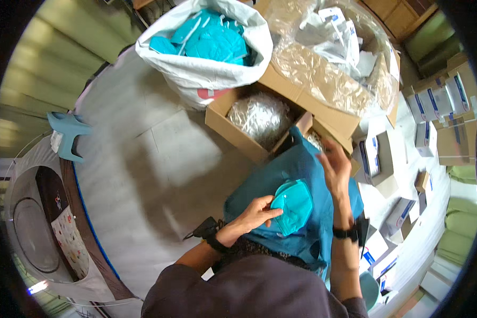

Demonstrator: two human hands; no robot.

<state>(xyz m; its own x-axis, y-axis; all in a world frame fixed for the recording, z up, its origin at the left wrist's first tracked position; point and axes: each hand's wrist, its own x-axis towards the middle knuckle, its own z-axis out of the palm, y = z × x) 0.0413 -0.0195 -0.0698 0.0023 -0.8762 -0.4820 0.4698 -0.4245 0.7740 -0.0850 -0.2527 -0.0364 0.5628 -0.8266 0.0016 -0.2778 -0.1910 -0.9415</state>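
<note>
One teal mask [293, 208], pinched by left hand [259, 213], could slip from that edge-only hold; right hand [334, 165], blurred, grip unclear, might knock carton [328, 115] just ahead.

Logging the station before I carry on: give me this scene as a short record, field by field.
Left hand: gripping a teal mask at its left edge
Right hand: fingers apart, blurred; nothing visibly held
Blue cloth: spread over the lap, beneath the mask
White sack: open, teal pieces inside
Cardboard box: open, clear plastic inside
</note>
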